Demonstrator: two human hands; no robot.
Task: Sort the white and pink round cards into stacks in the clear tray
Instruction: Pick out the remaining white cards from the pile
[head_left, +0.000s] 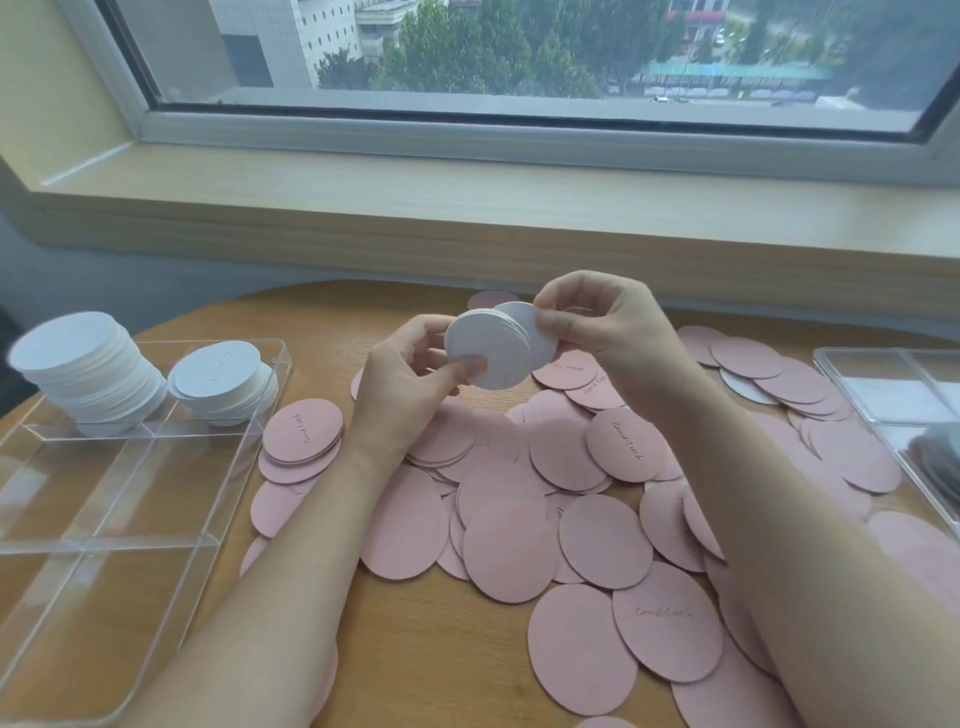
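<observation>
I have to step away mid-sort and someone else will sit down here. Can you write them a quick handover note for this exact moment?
Left hand and right hand both hold a small bundle of white cards above the table, squaring it up.
Done: two white stacks stand in the far compartments of the clear tray on the left; its near compartments hold no cards.
Left: place the held bundle in the tray, then gather the loose pink cards spread over the table, with one white card among them, and stack them in the tray.
</observation>
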